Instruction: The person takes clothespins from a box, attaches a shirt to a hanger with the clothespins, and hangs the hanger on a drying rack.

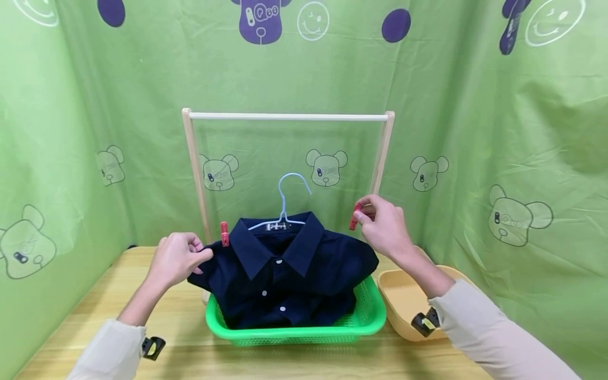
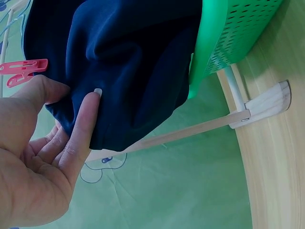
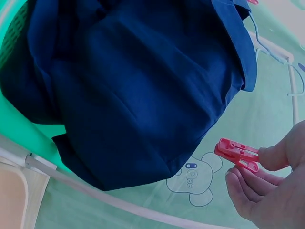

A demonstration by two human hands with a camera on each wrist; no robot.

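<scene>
A dark navy shirt (image 1: 280, 279) with a collar and white buttons sits on a light blue hanger (image 1: 284, 203), its lower part bunched in a green basket (image 1: 296, 333). My left hand (image 1: 177, 259) pinches the sleeve at the left side of the shirt. One red clothespin (image 1: 225, 234) is clipped on the shoulder close to that hand, and it also shows in the left wrist view. Between thumb and fingers, my right hand (image 1: 383, 224) holds another red clothespin (image 3: 237, 155). That clothespin is just above the right shoulder, apart from the cloth.
Behind the basket stands a wooden rack with a white top bar (image 1: 290, 116). A yellow-orange bin (image 1: 404, 330) is to the basket's right, under my right forearm. Everything rests on a wooden table (image 1: 185, 353), with green printed curtains (image 1: 294, 68) around it.
</scene>
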